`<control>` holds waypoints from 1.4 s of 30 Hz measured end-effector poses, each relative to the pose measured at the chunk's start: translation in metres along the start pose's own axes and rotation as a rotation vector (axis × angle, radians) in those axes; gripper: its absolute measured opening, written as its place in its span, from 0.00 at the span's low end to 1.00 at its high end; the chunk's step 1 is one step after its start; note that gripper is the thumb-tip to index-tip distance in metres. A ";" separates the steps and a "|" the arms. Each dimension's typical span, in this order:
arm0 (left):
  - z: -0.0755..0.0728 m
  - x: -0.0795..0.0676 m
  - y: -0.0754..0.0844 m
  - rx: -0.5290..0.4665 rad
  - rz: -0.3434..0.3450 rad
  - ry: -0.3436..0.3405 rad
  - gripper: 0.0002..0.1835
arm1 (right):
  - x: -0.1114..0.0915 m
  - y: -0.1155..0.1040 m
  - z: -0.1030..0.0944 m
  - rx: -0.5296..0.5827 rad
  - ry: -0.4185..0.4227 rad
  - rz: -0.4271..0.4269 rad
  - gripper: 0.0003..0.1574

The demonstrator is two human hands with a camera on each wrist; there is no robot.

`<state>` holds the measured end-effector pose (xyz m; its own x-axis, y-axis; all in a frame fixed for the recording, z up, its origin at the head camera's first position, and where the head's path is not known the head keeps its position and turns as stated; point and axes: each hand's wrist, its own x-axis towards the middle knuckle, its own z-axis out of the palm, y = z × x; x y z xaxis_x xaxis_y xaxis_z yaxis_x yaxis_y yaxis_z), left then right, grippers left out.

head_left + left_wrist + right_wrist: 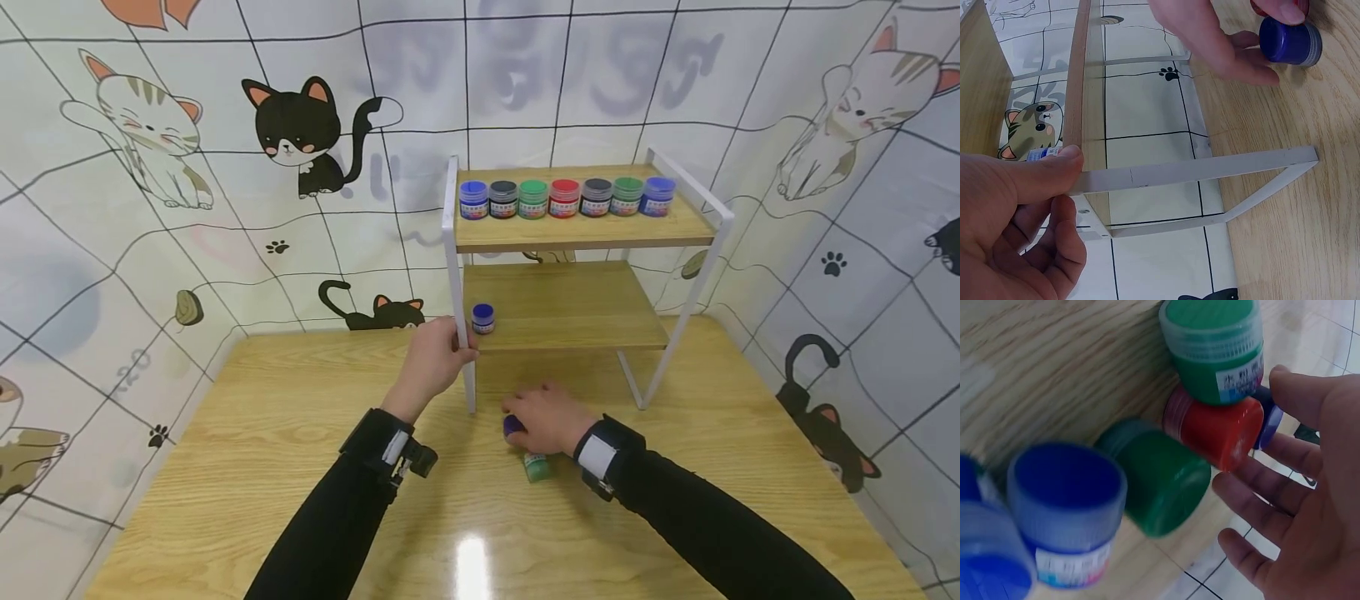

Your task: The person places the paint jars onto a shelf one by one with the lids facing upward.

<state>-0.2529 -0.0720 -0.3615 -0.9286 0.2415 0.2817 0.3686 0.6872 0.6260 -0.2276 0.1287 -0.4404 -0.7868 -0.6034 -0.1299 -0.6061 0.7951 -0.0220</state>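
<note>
My left hand point(435, 358) pinches the white metal frame point(1197, 170) of a two-tier shelf between thumb and fingers, at the lower board's front left corner. Close by, a blue-lidded paint jar point(483, 318) stands on that board. My right hand point(551, 417) reaches down at the table before the shelf, fingers spread and loosely bent around a dark blue paint jar point(1290, 41), its thumb over the jar. A red jar point(1219, 428) and a green jar point(1215, 353) lie beside these fingers. Another green jar point(1157, 478) and a blue jar point(1066, 512) are farther along.
On the shelf's upper board point(585, 237) several paint jars stand in a row, with blue, black, green and red lids. A green jar point(537, 468) shows just below my right hand. Behind the wooden table point(300, 467) hangs a cat-patterned cloth point(420, 83).
</note>
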 end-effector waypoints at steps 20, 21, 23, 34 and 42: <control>0.000 0.000 0.002 0.002 -0.020 -0.011 0.06 | 0.016 -0.011 0.010 0.203 -0.023 -0.094 0.19; 0.000 0.000 0.002 0.001 -0.021 -0.012 0.06 | 0.016 -0.012 0.009 0.215 -0.026 -0.102 0.19; 0.000 0.000 0.002 0.001 -0.020 -0.011 0.06 | 0.017 -0.012 0.008 0.234 -0.027 -0.116 0.19; 0.000 0.000 0.001 -0.002 -0.008 -0.004 0.06 | 0.016 -0.012 0.005 0.235 -0.042 -0.148 0.25; 0.001 0.001 0.001 -0.005 -0.018 -0.005 0.06 | 0.020 -0.009 0.006 0.360 -0.031 -0.126 0.30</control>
<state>-0.2533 -0.0707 -0.3613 -0.9352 0.2330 0.2666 0.3523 0.6879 0.6345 -0.2372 0.1099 -0.4484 -0.7013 -0.7003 -0.1333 -0.6142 0.6885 -0.3856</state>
